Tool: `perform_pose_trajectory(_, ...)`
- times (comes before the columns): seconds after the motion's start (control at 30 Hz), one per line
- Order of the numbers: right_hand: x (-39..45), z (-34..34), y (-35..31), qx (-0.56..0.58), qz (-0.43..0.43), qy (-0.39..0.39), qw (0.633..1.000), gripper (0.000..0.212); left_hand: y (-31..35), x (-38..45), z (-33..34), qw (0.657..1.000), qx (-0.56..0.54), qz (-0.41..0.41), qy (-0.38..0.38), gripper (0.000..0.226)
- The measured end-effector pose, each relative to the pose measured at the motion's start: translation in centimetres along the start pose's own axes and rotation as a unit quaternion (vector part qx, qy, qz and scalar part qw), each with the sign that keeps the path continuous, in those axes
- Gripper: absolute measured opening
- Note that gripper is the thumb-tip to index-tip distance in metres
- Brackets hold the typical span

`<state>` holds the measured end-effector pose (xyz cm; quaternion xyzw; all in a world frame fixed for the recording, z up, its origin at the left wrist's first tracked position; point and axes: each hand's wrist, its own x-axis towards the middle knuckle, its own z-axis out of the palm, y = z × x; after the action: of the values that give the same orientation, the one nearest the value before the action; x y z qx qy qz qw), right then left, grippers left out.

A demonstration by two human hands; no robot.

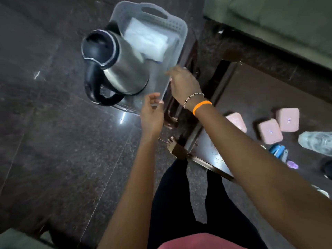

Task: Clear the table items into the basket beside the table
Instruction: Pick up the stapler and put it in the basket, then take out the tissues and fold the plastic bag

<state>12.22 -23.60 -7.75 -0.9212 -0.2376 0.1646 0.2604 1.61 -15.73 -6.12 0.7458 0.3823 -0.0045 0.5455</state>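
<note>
Dark polished floor carries the translucent grey plastic basket (pixel 177 31), already holding a steel kettle with black handle (pixel 115 67) and white packet (pixel 145 44). Both grips, left hand (pixel 152 114) and right hand (pixel 183 83), hover open and empty by the basket's near rim. Beyond it, three pink square boxes (pixel 269 131) and small clutter await on the dark wooden table (pixel 251 90).

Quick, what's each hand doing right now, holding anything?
Left hand: open, empty, at the near rim of the translucent grey plastic basket.
Right hand: open, empty, over the basket's edge.
</note>
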Motion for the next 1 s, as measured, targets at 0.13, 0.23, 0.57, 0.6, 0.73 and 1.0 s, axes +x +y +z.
perform_pose_trajectory(0.13,5.5,2.9,-0.3,-0.204,-0.04,-0.095,0.974,0.044,-0.4,3.0,-1.9,0.998,0.042,0.01,-0.038,0.025)
perform_pose_trajectory(0.23,8.8,4.7,0.0,-0.28,-0.029,-0.138,0.95,0.042,-1.0,4.6,-2.6,0.998,0.048,0.005,-0.051,0.026)
perform_pose_trajectory(0.57,9.8,3.6,0.3,-0.092,0.032,-0.055,0.994,0.047,-1.4,4.1,-3.1,0.998,0.009,-0.015,-0.065,0.02)
perform_pose_trajectory(0.6,9.0,2.5,0.3,0.004,0.051,-0.008,0.999,0.047,-1.0,3.7,-3.0,0.998,-0.006,-0.018,-0.063,0.02)
perform_pose_trajectory(0.73,3.1,-1.6,-0.7,0.34,0.145,0.153,0.916,0.033,1.2,2.3,-2.0,0.998,-0.036,-0.011,-0.058,0.016)
perform_pose_trajectory(1.0,-11.6,-6.4,2.2,0.737,0.3,0.201,0.572,0.023,3.7,-2.4,4.0,0.894,-0.271,-0.299,-0.194,0.059)
